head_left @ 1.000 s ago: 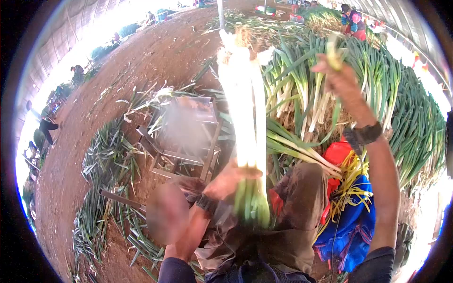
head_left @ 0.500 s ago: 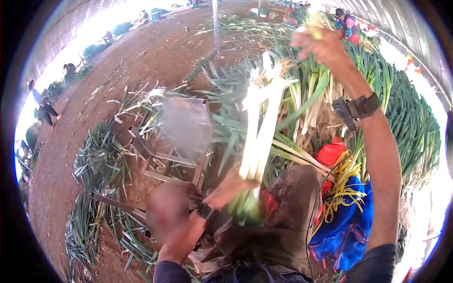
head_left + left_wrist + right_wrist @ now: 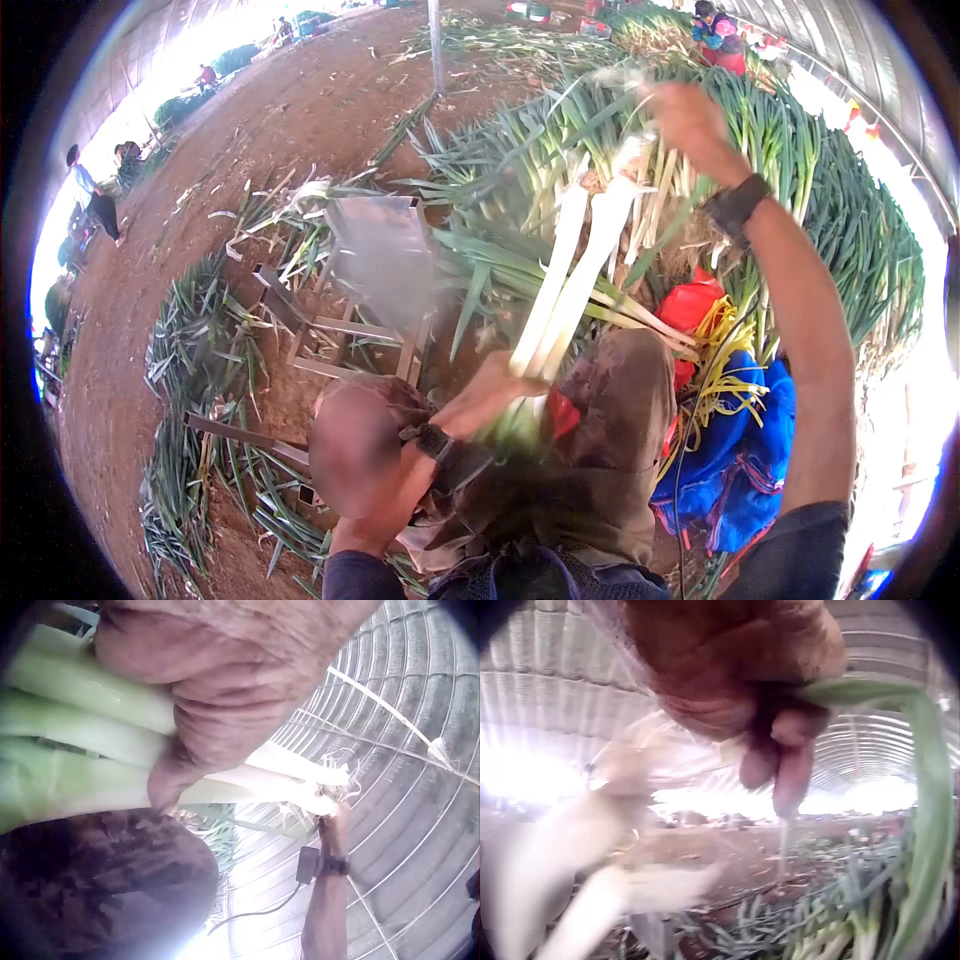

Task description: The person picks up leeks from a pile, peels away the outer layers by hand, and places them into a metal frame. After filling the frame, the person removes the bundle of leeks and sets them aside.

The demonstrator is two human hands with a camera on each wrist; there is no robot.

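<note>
My left hand [image 3: 492,392] grips a few long green onions [image 3: 575,280] around their green part, over my lap. Their white shafts slant up and to the right, roots at the top. In the left wrist view the fingers [image 3: 161,784] curl over the stalks. Beyond the root ends, my right hand [image 3: 690,120] is raised at the upper right. The right wrist view shows its fingers curled round a long green leaf [image 3: 932,765] that bends over and hangs down. The white shafts [image 3: 592,900] are blurred beside that hand.
A metal-framed stand [image 3: 385,250] is at the left, with trimmed leaves [image 3: 195,350] on the dirt floor. Piled green onions [image 3: 850,240] line the right side. Yellow strips [image 3: 725,370] lie on blue cloth [image 3: 715,500] by my knee. A person [image 3: 718,40] is far back.
The green onions have tilted rightward, their root ends lower in the head view. My right hand rose at first and then came down slightly. The left hand keeps its grip.
</note>
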